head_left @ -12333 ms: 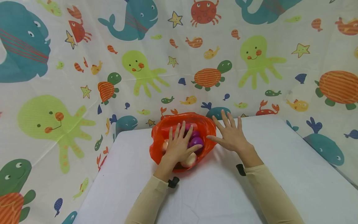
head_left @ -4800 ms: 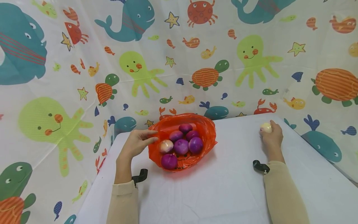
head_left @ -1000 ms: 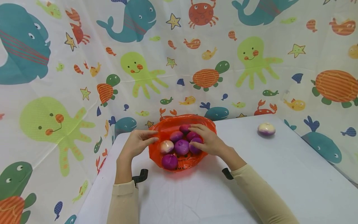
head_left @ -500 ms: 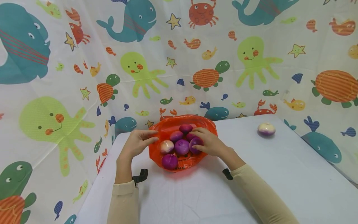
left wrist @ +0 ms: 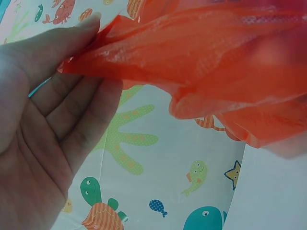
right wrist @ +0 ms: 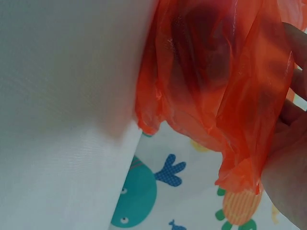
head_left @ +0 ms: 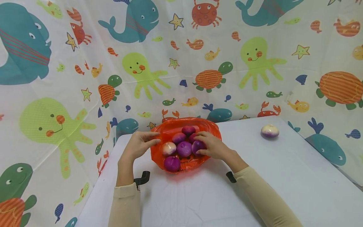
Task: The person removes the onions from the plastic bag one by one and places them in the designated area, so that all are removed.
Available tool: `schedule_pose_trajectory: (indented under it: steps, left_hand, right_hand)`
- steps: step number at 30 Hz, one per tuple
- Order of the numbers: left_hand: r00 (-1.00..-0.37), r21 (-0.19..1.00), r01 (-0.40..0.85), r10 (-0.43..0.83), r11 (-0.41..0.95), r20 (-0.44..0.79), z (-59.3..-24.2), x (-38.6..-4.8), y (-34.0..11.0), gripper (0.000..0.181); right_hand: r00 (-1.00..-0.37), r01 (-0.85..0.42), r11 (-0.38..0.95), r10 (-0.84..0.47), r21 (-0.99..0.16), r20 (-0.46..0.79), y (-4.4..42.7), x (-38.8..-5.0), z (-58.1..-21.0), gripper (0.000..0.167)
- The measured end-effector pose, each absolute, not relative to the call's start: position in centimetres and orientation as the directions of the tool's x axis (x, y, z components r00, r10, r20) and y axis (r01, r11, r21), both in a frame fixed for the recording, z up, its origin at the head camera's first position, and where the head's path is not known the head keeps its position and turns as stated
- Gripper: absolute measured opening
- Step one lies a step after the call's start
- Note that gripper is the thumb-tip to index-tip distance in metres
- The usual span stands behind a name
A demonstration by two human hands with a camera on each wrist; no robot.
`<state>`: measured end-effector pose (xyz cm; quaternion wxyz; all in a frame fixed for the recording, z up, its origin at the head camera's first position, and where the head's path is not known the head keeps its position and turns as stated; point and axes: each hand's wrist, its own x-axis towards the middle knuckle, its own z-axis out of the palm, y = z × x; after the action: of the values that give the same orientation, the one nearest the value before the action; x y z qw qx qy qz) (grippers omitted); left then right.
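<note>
A red plastic bag lies open on the table, with several purple onions and a white-and-purple one inside. My left hand pinches the left edge of the bag between thumb and fingers; the left wrist view shows the film caught there. Inside the right part of the bag, my right hand curls its fingers and thumb round a purple onion. In the right wrist view the bag film covers part of the right hand, and that onion cannot be made out clearly.
Another white-and-purple onion sits alone at the far right of the white-covered table. A curtain printed with sea animals hangs behind the table and along its left side.
Earlier the right hand carried a white-and-purple onion to the far right, left it there and returned to the bag. Lately its fingers have closed round a purple onion; the left hand stays put.
</note>
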<state>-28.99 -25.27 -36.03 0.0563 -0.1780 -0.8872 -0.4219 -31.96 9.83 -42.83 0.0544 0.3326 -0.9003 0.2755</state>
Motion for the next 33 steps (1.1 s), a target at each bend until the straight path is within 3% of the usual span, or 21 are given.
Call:
schedule_pose_trajectory:
  steps: [33]
  left_hand:
    - [-0.928, 0.728, 0.368, 0.276, 0.578, 0.249, -35.9, -28.9, -25.1, 0.037]
  right_hand:
    - [-0.772, -0.634, 0.647, -0.564, -0.424, 0.293, 9.7, -33.0, -45.1, 0.064]
